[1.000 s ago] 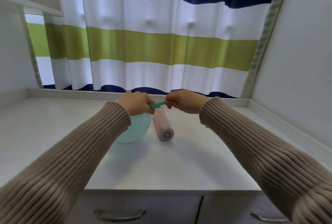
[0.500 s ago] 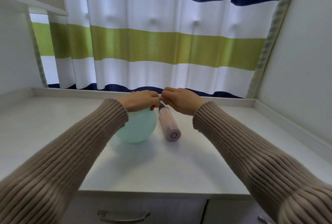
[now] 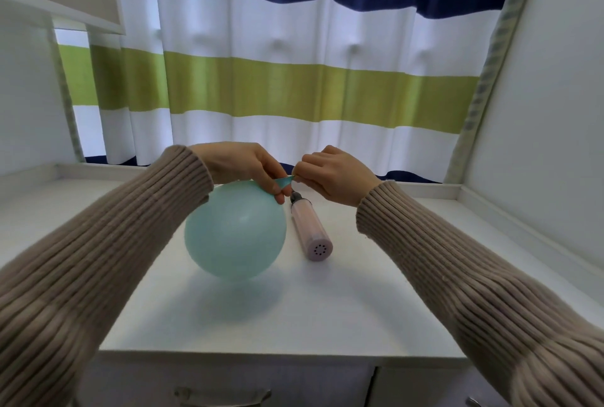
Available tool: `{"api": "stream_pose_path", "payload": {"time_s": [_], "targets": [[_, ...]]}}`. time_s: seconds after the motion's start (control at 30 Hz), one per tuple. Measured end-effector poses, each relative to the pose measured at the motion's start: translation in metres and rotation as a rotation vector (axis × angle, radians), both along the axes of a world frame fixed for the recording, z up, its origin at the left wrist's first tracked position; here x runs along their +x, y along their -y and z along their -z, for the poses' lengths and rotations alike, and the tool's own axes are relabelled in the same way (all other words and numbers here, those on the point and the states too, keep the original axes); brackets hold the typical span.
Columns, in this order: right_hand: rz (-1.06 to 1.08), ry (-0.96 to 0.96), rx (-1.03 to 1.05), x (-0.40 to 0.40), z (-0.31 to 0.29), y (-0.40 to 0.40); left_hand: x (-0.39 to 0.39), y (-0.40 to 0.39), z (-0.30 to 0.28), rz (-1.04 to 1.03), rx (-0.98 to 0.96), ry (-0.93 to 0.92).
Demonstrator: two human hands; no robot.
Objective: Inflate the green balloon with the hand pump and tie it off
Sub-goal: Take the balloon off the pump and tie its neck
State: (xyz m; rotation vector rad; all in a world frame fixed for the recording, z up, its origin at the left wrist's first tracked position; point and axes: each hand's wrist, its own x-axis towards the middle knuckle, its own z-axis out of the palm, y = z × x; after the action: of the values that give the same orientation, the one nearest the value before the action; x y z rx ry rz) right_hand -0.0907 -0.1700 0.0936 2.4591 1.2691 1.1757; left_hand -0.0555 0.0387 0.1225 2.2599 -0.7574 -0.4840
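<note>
Rounder balloon (image 3: pixel 235 233) now (stretched neck)

The balloon (image 3: pixel 235 236) is pale green, inflated and round, and rests on the white counter (image 3: pixel 343 292) with its neck (image 3: pixel 283 181) pointing up and to the right. The neck is stretched into a short flat strip, pinched at both ends by fingers. The pump (image 3: pixel 310 230) is a pale pink cylinder that lies on its side just right of the balloon. Its perforated end cap faces the camera, and its dark nozzle points away, below the neck.
</note>
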Motion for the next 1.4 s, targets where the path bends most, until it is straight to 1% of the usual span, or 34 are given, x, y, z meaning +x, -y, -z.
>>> {"api": "stream_pose_path", "payload": {"time_s": [0.07,0.13,0.33,0.47,0.57,0.63,0.8,0.83,0.93,0.97,1.03,1.07,1.13,1.2,1.27,1.33,1.4], "targets": [[-0.004,0.023,-0.015,0.000,-0.002,-0.001,-0.001,0.002,-0.002,-0.004,0.001,0.017],[0.003,0.034,-0.031,0.000,-0.003,-0.001,-0.002,0.004,-0.001,0.031,-0.032,-0.009],[0.008,0.035,-0.088,-0.004,-0.006,0.005,-0.003,0.003,0.009,0.124,-0.121,-0.247],[-0.015,0.071,-0.119,-0.004,-0.009,0.002,-0.003,0.001,0.015,0.213,-0.139,-0.253],[-0.058,0.099,-0.117,-0.006,-0.013,0.002,-0.002,-0.002,0.016,0.254,-0.161,-0.311],[-0.076,0.100,-0.151,-0.008,-0.014,0.001,-0.003,-0.003,0.015,0.275,-0.133,-0.329],[-0.092,0.068,-0.208,-0.012,-0.020,0.000,-0.017,0.001,0.005,0.277,-0.005,-0.166],[-0.095,0.056,-0.212,-0.014,-0.021,0.001,-0.022,0.002,0.003,0.273,0.029,-0.088],[-0.121,-0.030,-0.226,-0.020,-0.020,0.005,-0.037,0.004,-0.002,0.289,0.219,0.236],[-0.130,-0.070,-0.220,-0.023,-0.019,0.006,-0.039,0.004,-0.003,0.294,0.263,0.316],[-0.119,-0.137,-0.199,-0.028,-0.017,0.008,-0.043,0.006,-0.004,0.288,0.289,0.427],[-0.099,-0.153,-0.185,-0.029,-0.016,0.009,-0.045,0.007,-0.004,0.293,0.282,0.459],[-0.018,-0.230,-0.164,-0.032,-0.014,0.012,-0.048,0.008,-0.003,0.316,0.262,0.463],[0.066,-0.394,-0.133,-0.035,-0.014,0.011,-0.048,0.008,-0.002,0.321,0.227,0.436],[0.088,-0.531,-0.083,-0.038,-0.017,0.010,-0.045,0.007,0.001,0.323,0.143,0.415],[0.096,-0.610,-0.042,-0.041,-0.023,0.008,-0.043,0.006,0.002,0.322,0.075,0.396],[0.097,-0.674,-0.003,-0.043,-0.029,0.008,-0.043,0.005,-0.001,0.328,0.061,0.418]]}}
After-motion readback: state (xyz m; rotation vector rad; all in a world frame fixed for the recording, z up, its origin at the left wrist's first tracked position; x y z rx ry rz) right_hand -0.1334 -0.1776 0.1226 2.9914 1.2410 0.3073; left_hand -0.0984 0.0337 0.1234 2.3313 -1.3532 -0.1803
